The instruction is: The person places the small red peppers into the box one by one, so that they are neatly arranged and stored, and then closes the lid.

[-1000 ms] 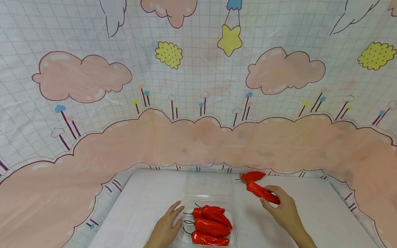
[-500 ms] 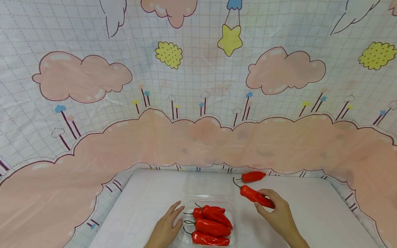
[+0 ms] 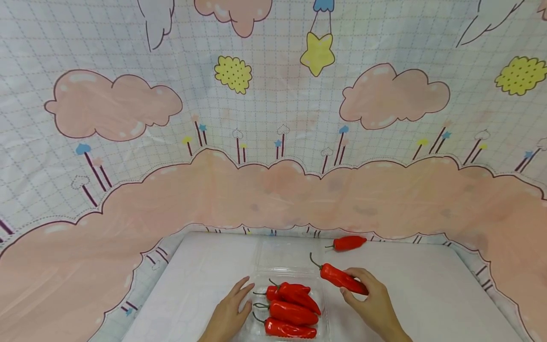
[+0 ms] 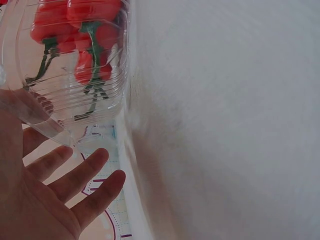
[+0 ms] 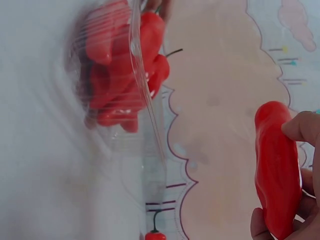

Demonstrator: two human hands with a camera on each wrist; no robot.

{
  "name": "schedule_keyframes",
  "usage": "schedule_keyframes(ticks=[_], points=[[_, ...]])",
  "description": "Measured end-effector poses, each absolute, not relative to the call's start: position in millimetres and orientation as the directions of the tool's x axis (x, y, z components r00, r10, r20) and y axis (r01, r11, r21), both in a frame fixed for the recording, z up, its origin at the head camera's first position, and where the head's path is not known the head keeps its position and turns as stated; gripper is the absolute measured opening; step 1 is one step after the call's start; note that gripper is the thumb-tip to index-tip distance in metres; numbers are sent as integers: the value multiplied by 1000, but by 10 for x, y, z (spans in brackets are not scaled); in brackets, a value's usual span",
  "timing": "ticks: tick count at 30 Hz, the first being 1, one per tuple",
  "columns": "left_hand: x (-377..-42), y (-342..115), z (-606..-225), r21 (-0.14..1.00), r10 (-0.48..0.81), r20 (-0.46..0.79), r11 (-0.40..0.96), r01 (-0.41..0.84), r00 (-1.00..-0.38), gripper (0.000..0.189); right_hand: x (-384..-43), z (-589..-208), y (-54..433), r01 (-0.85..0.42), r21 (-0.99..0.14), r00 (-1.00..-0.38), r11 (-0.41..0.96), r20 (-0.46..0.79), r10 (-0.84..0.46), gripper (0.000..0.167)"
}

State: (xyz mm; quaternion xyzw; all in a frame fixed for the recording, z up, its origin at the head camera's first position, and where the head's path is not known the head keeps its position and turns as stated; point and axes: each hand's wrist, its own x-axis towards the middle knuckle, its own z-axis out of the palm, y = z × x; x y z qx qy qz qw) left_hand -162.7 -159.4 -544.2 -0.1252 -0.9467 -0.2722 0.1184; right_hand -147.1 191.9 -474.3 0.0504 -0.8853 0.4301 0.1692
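A red chili pepper with a green stem is pinched by its lower end between the thumb and fingers of my right hand, raised over the table right of the container. The right wrist view shows the same pepper upright. Several more red peppers lie in a clear plastic clamshell container, mostly with stems to the left. My left hand is at the container's left side, its fingers extended. In the left wrist view that hand has spread fingers by the ribbed wall, the thumb seen through the plastic.
One more red pepper lies near the table's back edge. The container's transparent lid is folded back flat behind it. A white table lies beneath, with a patterned pink and white cloth rising behind.
My right hand has carried its pepper leftward and nearer to me, away from the pepper at the back and toward the container. The left hand has stayed in place.
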Motion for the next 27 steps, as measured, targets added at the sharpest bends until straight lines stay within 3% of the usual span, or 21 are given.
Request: schedule_keyframes(ticks=[19,27], points=[[-1620,-1591,-5443,458,177,319,831,315,-931,39,-1377,-4905,1651,-189,-828,-979,528,204,-32,34],[-1613,-1584,-5436,456,170,327,833,313,-930,39,-1372,-4970,1560,-194,-804,-981,562,148,-126,34]])
